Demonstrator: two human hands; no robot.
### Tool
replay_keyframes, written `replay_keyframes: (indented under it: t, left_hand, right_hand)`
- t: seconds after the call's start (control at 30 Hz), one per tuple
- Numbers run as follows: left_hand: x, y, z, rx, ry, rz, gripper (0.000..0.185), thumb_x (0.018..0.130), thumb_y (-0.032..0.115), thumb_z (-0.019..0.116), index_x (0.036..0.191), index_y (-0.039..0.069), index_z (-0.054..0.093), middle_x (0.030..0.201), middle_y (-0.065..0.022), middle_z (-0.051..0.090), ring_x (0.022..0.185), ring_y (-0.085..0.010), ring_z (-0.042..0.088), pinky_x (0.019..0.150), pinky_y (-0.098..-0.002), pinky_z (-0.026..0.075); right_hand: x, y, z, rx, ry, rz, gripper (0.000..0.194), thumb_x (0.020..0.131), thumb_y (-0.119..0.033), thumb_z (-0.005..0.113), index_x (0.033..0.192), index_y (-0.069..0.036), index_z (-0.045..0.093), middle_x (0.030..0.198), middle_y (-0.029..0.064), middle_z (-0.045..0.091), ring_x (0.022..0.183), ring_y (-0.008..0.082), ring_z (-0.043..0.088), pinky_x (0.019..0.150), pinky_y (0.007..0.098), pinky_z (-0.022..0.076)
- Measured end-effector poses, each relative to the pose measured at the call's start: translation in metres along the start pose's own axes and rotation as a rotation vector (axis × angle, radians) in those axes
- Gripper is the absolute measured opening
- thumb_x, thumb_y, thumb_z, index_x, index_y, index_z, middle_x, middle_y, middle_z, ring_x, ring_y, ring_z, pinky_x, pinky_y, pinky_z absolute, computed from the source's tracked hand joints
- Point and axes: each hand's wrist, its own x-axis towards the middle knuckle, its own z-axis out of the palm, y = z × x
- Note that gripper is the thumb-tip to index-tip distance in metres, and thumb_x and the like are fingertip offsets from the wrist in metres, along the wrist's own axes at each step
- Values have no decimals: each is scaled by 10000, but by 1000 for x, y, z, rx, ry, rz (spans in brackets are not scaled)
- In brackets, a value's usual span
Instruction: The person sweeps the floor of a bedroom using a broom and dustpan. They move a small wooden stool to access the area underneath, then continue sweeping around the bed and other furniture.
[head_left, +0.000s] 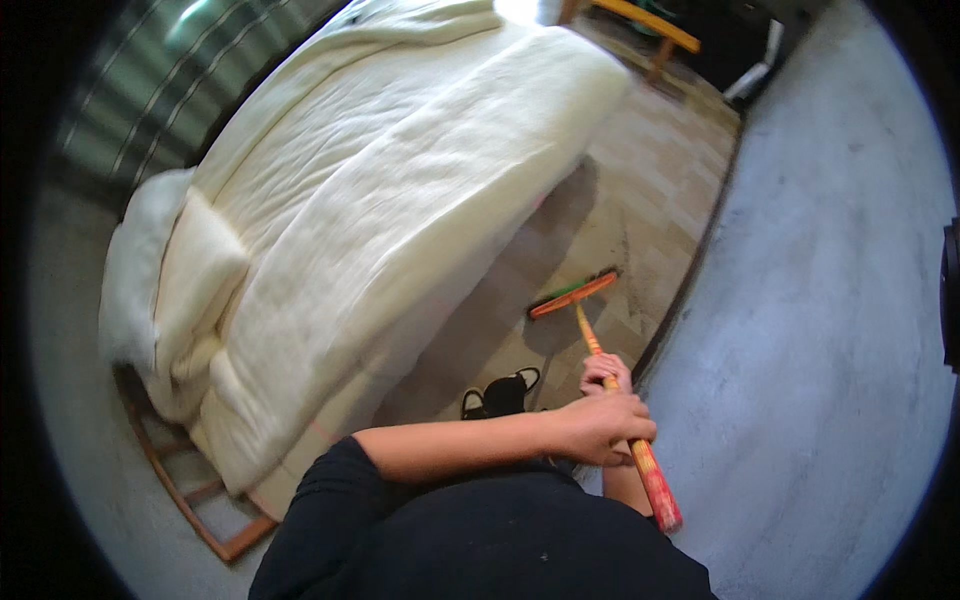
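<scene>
A broom is held slantwise in front of my body. Near the upper end of its yellow-and-red handle (656, 487), my left hand (607, 427) is closed around the shaft, its forearm crossing my front. Further down, my right hand (604, 371) grips the same handle, partly hidden behind the left. The orange broom head (574, 296), with green and dark bristles along its far side, is low over the tiled floor (652, 187); whether the bristles touch it I cannot tell.
A bed with rumpled cream bedding (360, 225) stands on the left, its wooden frame (202, 529) showing at the near corner. A grey wall (817, 300) runs along the right. A yellow wooden bench (652, 26) is at the far end. My dark shoes (502, 394) are on the floor.
</scene>
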Motion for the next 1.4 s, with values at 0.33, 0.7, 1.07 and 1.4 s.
replay_keyframes:
  t: [0.33,0.7,1.07,1.4]
  left_hand:
    - [-72,-11,39,232,415,-74,117,626,137,675,608,113,562,608,-96,577,625,-329,584,593,-435,468]
    - [-122,-19,56,322,397,-705,129,696,207,671,672,88,626,648,-141,608,643,-342,611,590,-451,477]
    - [-282,-145,103,750,717,-1280,256,765,288,652,620,93,571,681,-107,607,727,-313,601,666,-447,414]
    - [-111,-239,87,683,634,-727,196,737,228,665,632,105,553,670,-72,579,722,-289,589,649,-433,425]
  right_hand:
    - [-92,108,27,-2045,214,-796,250,920,-232,495,1029,-21,575,936,75,603,882,190,575,775,306,462]
    - [-123,158,103,-1514,-503,-755,272,916,-235,517,718,-110,378,546,-11,388,491,124,386,567,326,360]
    - [33,72,-48,-1608,-38,-3,65,771,-16,557,708,-6,572,762,99,586,823,222,559,862,353,417]
    - [-44,-20,36,-1319,-37,-730,111,758,-68,523,656,-32,546,672,97,564,718,222,563,881,418,457]
